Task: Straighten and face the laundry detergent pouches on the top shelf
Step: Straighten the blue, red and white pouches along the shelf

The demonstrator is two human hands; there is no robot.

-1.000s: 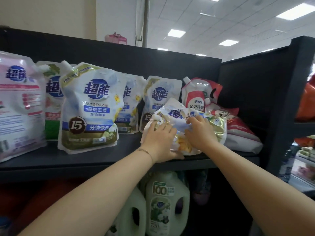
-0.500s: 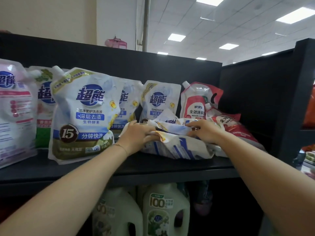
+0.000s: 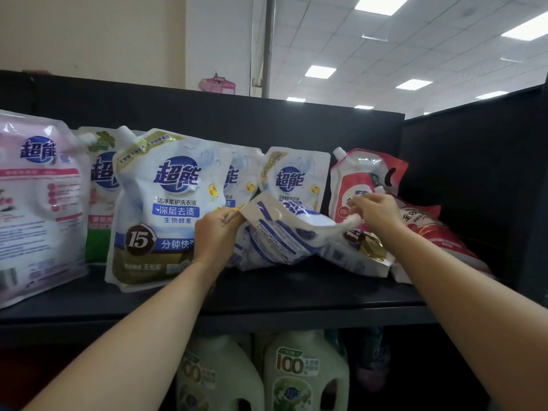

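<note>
On the top shelf (image 3: 296, 295), right of centre: one white-and-blue detergent pouch (image 3: 284, 235), slumped on its side, back panel with small print turned up and toward the camera, lower edge resting on the shelf board.

Left hand (image 3: 216, 232): forearm reached up from the lower left, wrist level, fingers curled round the pouch's left upper corner and gripping it, knuckles facing the camera.

Right hand (image 3: 376, 209): forearm reached in from the lower right, back of the hand up, fingertips (image 3: 354, 207) pinching the pouch's white right upper corner, which was drawn up to a point.

A gold-printed patch (image 3: 370, 247) showed beneath the pouch's right end; whether it belonged to the same pouch could not be told.

Standing stock, left to right:
- pink-and-white pouch (image 3: 35, 203), upright, at the far left
- green-and-white pouch (image 3: 99, 185), upright, partly hidden
- large blue-logo pouch (image 3: 166, 203), upright, front facing out, marked 15, just beside the left hand
- second blue-logo pouch (image 3: 237, 179), behind it, mostly covered
- third blue-logo pouch (image 3: 293, 176), upright behind the held one
- red-and-white spouted pouch (image 3: 361, 179), upright, behind the right hand

Lying stock: red pouch (image 3: 430, 232), flat at the right end against the dark side panel (image 3: 474, 173).

Lower shelf: two white detergent jugs (image 3: 305, 372), labels marked 100.
</note>
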